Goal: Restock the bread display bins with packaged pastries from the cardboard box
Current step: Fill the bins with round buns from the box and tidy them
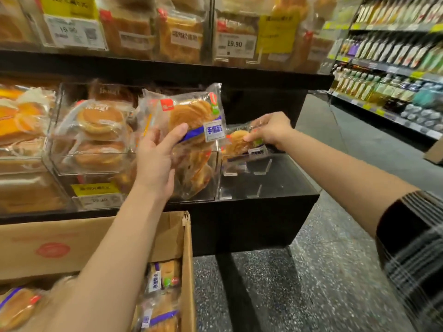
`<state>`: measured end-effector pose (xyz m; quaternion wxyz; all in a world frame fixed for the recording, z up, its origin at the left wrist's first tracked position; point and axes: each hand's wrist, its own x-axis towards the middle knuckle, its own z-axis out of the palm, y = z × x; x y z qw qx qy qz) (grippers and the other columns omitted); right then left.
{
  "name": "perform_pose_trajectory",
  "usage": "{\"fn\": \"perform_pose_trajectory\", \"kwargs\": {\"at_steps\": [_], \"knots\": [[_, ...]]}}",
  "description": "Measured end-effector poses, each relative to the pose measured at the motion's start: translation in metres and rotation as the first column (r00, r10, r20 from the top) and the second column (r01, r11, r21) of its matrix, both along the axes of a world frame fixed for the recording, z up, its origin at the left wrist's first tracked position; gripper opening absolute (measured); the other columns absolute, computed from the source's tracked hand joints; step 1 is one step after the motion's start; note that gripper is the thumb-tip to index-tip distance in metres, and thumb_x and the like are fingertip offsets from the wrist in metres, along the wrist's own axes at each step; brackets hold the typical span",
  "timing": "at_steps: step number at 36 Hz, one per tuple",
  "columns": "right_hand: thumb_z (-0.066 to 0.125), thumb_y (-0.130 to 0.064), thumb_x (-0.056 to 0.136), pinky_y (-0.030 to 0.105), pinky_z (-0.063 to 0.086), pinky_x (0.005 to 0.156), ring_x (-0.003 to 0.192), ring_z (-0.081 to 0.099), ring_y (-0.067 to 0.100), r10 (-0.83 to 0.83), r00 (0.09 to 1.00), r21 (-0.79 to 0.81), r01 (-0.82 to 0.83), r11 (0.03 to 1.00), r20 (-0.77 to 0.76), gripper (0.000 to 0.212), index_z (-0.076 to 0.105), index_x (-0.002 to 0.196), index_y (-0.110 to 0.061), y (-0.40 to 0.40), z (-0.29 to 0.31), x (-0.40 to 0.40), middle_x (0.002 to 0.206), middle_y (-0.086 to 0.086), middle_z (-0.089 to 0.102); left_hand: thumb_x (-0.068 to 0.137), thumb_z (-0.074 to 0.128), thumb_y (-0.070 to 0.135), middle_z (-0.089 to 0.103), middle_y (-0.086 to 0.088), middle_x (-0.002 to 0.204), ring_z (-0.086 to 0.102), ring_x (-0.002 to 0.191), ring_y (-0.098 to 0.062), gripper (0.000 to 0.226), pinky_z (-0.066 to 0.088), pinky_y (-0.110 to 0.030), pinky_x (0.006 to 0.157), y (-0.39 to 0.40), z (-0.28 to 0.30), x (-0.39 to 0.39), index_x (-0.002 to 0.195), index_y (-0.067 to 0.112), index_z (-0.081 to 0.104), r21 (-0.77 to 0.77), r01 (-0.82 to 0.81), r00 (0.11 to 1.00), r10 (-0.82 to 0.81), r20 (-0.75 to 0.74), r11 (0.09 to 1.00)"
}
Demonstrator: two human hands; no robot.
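The left hand (155,161) grips a pastry pack (191,121) above a clear bin (211,176). The right hand (268,130) pinches another pack (239,142) inside the neighbouring bin (251,183); more packs fill the cardboard box (96,238)

Under me, at the lower right of the frame, I see a speckled grey floor (318,279) with a soft sheen from overhead light. A black stand (251,224) fills the centre, its dark leg (230,291) reaching down to the floor. At the upper right, shelves (393,68) run along an aisle, lined with bottles (359,85) and yellow tags (417,75), all slightly blurred.
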<state>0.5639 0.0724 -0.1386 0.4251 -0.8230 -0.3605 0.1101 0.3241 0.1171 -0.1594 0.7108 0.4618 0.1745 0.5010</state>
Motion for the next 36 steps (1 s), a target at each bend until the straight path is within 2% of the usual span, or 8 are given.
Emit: {"fn": "perform_pose_trajectory", "kwargs": {"at_steps": [10, 16, 22, 25, 27, 29, 32, 36], "knots": [[0.083, -0.019, 0.073, 0.039, 0.050, 0.097, 0.111, 0.061, 0.030, 0.106, 0.992, -0.464, -0.064, 0.884, 0.065, 0.049, 0.065, 0.114, -0.001, 0.041, -0.028, 0.004, 0.116, 0.013, 0.065, 0.092, 0.059, 0.010, 0.074, 0.005, 0.093, 0.070, 0.089, -0.010, 0.015, 0.054, -0.020, 0.068, 0.007, -0.013, 0.004, 0.104, 0.017, 0.061, -0.059, 0.015, 1.000, -0.013, 0.029, 0.998], [0.084, -0.026, 0.071, 0.036, 0.055, 0.085, 0.106, 0.062, 0.030, 0.205, 0.974, -0.659, -0.094, 0.746, 0.093, 0.058, 0.060, 0.120, -0.005, 0.042, -0.029, 0.005, 0.117, 0.013, 0.063, 0.089, 0.061, 0.012, 0.073, 0.002, 0.098, 0.070, 0.093, -0.012, 0.020, 0.054, -0.020, 0.068, 0.008, -0.017, 0.002, 0.109, 0.016, 0.060, -0.066, 0.040, 0.999, -0.040, 0.007, 0.997], [0.080, -0.028, 0.074, 0.033, 0.053, 0.084, 0.097, 0.062, 0.021, 0.205, 0.938, -0.532, -0.026, 0.846, 0.280, 0.043, 0.066, 0.111, -0.011, 0.039, -0.030, 0.011, 0.100, 0.002, 0.063, 0.071, 0.072, 0.018, 0.075, -0.004, 0.094, 0.072, 0.085, -0.015, 0.048, 0.055, -0.021, 0.063, 0.004, -0.015, 0.003, 0.116, 0.007, 0.062, -0.071, 0.094, 0.993, -0.098, -0.059, 0.993], [0.077, -0.026, 0.080, 0.025, 0.050, 0.074, 0.092, 0.061, 0.013, -0.024, 0.977, -0.026, 0.030, 0.999, 0.212, 0.030, 0.066, 0.106, -0.015, 0.019, -0.010, 0.002, 0.099, -0.002, 0.063, 0.068, 0.074, 0.018, 0.074, -0.005, 0.098, 0.072, 0.088, -0.016, 0.061, 0.056, -0.022, 0.066, 0.003, -0.014, 0.004, 0.125, 0.005, 0.058, -0.053, 0.097, 0.987, -0.102, -0.122, 0.994], [0.066, -0.036, 0.089, 0.021, 0.051, 0.064, 0.083, 0.066, 0.011, -0.019, 0.996, 0.284, 0.043, 0.958, -0.085, 0.025, 0.065, 0.103, -0.015, 0.001, 0.011, -0.013, 0.099, 0.004, 0.068, 0.066, 0.075, 0.019, 0.074, -0.004, 0.099, 0.072, 0.089, -0.014, 0.063, 0.056, -0.021, 0.066, 0.001, -0.013, 0.004, 0.126, 0.006, 0.057, -0.042, 0.100, 0.985, -0.105, -0.138, 0.994], [0.055, -0.047, 0.093, 0.024, 0.056, 0.064, 0.083, 0.069, 0.014, 0.194, 0.950, 0.262, -0.127, 0.957, -0.247, 0.036, 0.064, 0.109, -0.015, -0.016, 0.030, -0.030, 0.100, 0.006, 0.069, 0.063, 0.075, 0.020, 0.074, -0.005, 0.102, 0.071, 0.091, -0.015, 0.065, 0.057, -0.023, 0.069, 0.000, -0.012, 0.005, 0.125, 0.008, 0.058, -0.035, 0.104, 0.984, -0.108, -0.140, 0.994], [0.062, -0.043, 0.088, 0.026, 0.057, 0.068, 0.093, 0.067, 0.012, 0.456, 0.879, 0.039, -0.455, 0.890, -0.140, 0.032, 0.061, 0.111, -0.020, -0.034, 0.041, -0.054, 0.107, 0.000, 0.065, 0.061, 0.076, 0.022, 0.073, -0.005, 0.104, 0.071, 0.094, -0.015, 0.060, 0.056, -0.026, 0.073, -0.002, -0.011, 0.007, 0.118, 0.011, 0.061, 0.009, 0.116, 0.981, -0.113, -0.161, 0.993], [0.078, -0.021, 0.077, 0.023, 0.057, 0.061, 0.083, 0.070, 0.006, 0.497, 0.866, 0.021, -0.497, 0.868, -0.047, 0.042, 0.056, 0.112, -0.018, -0.043, 0.049, -0.065, 0.102, -0.001, 0.063, 0.057, 0.077, 0.026, 0.071, -0.004, 0.109, 0.068, 0.102, -0.016, 0.070, 0.054, -0.026, 0.077, -0.005, -0.009, 0.008, 0.123, 0.012, 0.059, 0.056, 0.114, 0.979, -0.102, -0.174, 0.992]]}}
